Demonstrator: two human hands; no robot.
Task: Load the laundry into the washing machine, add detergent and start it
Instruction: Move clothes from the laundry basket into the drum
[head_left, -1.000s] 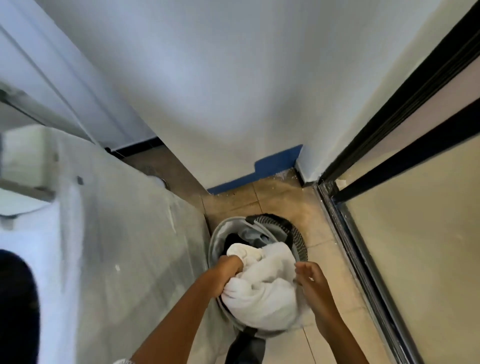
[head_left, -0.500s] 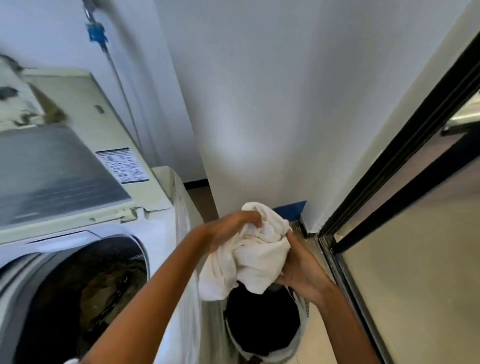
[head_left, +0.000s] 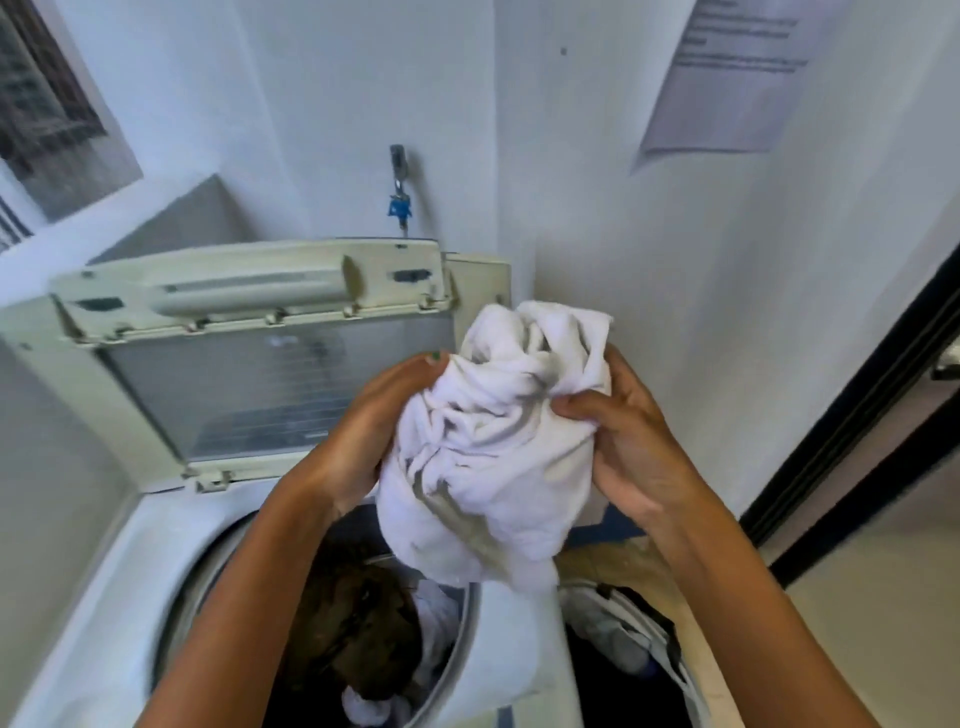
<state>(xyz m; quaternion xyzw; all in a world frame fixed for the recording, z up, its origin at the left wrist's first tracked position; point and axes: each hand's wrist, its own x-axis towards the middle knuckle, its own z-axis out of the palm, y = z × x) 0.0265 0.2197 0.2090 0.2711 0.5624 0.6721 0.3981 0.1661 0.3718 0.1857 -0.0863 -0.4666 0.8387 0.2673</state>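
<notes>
A bunched white towel (head_left: 498, 447) is held up between both hands, above the right rim of the washing machine (head_left: 130, 561). My left hand (head_left: 363, 431) grips its left side and my right hand (head_left: 623, 441) grips its right side. The top-loader's lid (head_left: 249, 364) stands raised behind. Its drum opening (head_left: 363, 623) holds dark and white clothes. The laundry basket (head_left: 623, 639) sits on the floor to the right of the machine, with dark and pale items inside.
A tap with a blue fitting (head_left: 399, 202) is on the wall behind the machine. A paper notice (head_left: 727, 78) hangs on the right wall. A dark-framed sliding door (head_left: 857, 415) runs along the right. A window (head_left: 41, 104) is at upper left.
Both hands have lifted the white towel out of the basket and carried it up and left to above the machine's rim. The view has swung up from the floor to the washer.
</notes>
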